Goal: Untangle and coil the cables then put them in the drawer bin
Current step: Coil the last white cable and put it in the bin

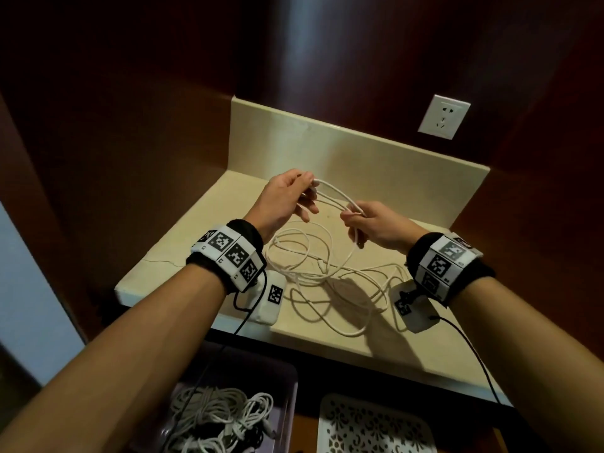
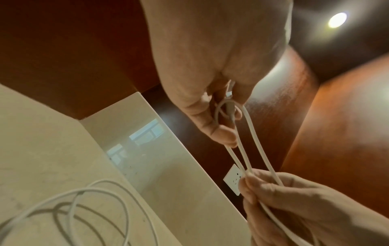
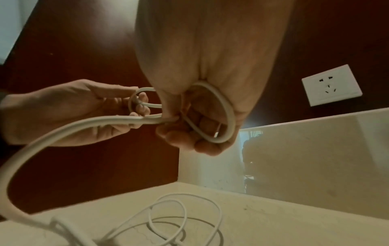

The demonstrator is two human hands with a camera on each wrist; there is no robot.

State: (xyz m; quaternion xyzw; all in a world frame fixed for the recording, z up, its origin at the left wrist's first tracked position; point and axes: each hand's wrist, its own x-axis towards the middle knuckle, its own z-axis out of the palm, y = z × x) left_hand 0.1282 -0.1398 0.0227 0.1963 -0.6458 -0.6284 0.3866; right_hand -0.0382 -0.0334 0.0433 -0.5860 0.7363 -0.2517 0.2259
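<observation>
A long white cable [image 1: 313,266] lies in loose tangled loops on the cream countertop [image 1: 183,256]. My left hand [image 1: 287,197] pinches one end of a small coil of it, and my right hand [image 1: 372,223] grips the other end, both held above the counter. In the left wrist view the strands [image 2: 244,149] run from my left hand [image 2: 223,119] down to my right hand [image 2: 273,188]. The right wrist view shows a cable loop [image 3: 223,116] curled inside my right hand [image 3: 200,133], with my left hand [image 3: 88,109] beyond.
A dark bin [image 1: 287,387] holding several coiled white cables [image 1: 222,416] sits below the counter's front edge, beside a white patterned tray [image 1: 376,426]. A wall socket [image 1: 444,116] is on the dark wood wall at the back right. Wood walls close in both sides.
</observation>
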